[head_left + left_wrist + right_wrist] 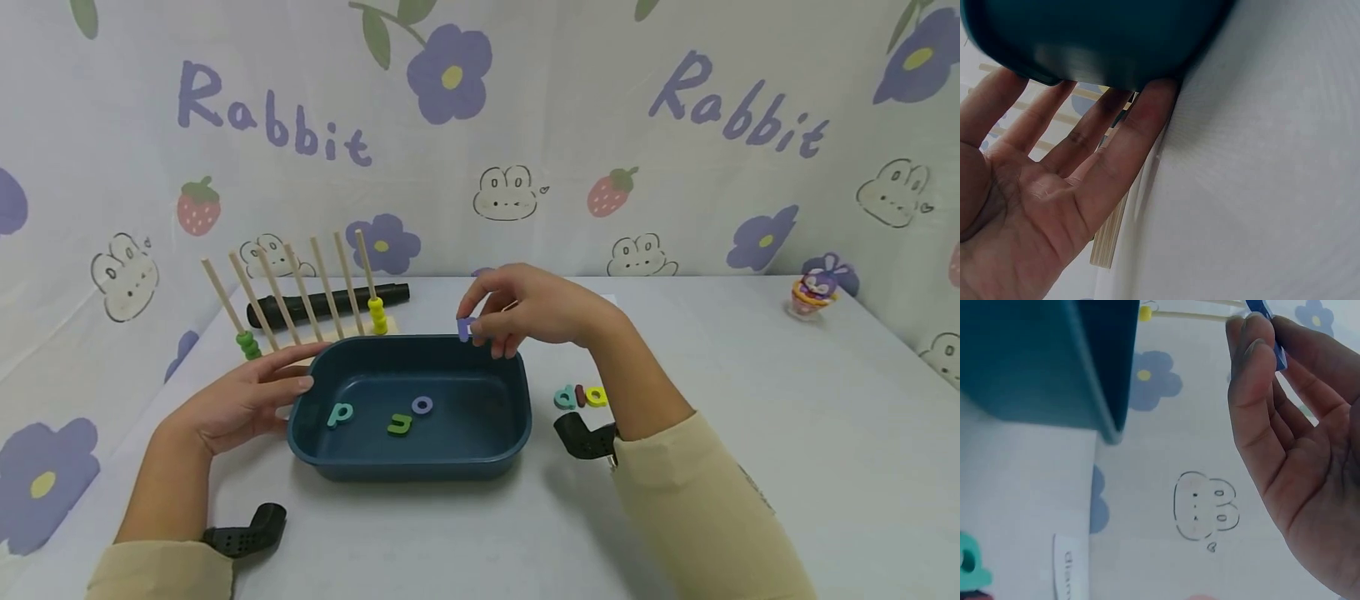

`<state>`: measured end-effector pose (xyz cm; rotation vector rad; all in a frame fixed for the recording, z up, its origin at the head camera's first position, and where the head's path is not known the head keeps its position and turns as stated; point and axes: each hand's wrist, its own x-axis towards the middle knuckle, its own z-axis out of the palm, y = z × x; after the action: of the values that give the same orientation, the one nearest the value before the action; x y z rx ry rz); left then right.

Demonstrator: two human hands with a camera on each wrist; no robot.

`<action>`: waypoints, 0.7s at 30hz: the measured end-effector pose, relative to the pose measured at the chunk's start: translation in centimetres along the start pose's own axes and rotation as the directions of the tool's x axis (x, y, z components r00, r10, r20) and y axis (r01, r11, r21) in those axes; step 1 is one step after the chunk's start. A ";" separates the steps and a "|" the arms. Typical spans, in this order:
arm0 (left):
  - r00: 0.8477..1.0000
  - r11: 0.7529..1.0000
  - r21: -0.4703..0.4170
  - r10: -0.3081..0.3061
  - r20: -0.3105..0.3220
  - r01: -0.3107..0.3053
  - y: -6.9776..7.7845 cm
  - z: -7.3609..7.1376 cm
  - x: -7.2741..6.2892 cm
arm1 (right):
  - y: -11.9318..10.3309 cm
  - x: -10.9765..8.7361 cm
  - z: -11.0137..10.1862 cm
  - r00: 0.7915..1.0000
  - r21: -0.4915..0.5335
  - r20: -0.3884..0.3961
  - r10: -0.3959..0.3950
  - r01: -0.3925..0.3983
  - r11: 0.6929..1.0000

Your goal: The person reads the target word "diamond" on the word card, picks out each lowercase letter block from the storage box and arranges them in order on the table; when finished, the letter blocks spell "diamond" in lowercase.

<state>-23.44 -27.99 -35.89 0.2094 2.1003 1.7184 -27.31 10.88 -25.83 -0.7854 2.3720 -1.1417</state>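
A dark blue-green basin (408,457) stands on the table. My left hand (243,396) rests against its left end, fingers extended along the outer wall; in the left wrist view the fingertips (1150,103) touch the wall near its base. Above the right part of the back rim, my right hand (528,308) pinches a purple letter piece (465,328) between thumb and fingers. In the right wrist view the letter piece (1279,357) shows dark blue, edge-on. On the basin floor lie a teal letter p (341,415), a green u-shaped letter (400,425) and a purple letter o (422,405).
Right of the basin lie a teal letter (566,397), a dark red stick-shaped letter (580,395) and a yellow letter (596,396). Behind it are a rack of wooden rods (303,292) with green and yellow beads and a black microphone (330,304). A rabbit figurine (813,287) stands far right.
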 end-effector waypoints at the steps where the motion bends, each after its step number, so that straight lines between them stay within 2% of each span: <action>1: 1.000 1.000 0.000 0.000 -0.001 0.000 0.0 0.0 0.0 | 0.2 -0.2 -0.1 1.000 -0.008 -0.013 0.005 -0.006 1.000; 6: 1.000 1.000 0.000 0.002 -0.001 -0.002 -0.2 0.0 0.1 | 1.3 -1.1 -0.3 0.997 -0.011 -0.069 0.038 -0.039 0.999; 11: 1.000 1.000 -0.001 -0.007 0.003 0.007 -0.5 -0.1 0.1 | 2.9 -2.0 -0.7 0.992 0.076 -0.115 0.057 -0.049 0.996; 18: 1.000 1.000 0.005 0.000 0.005 0.000 -0.4 0.0 0.1 | 5.0 -3.2 -1.4 0.961 0.213 -0.241 0.139 -0.087 0.973; 21: 1.000 1.000 0.010 0.002 0.009 -0.002 -0.2 0.0 0.1 | 5.6 -3.8 -1.6 0.949 0.238 -0.265 0.170 -0.107 0.965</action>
<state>-23.49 -28.01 -36.10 0.2221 2.1035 1.7056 -27.09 17.07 -28.99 -0.3923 2.4194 -1.5107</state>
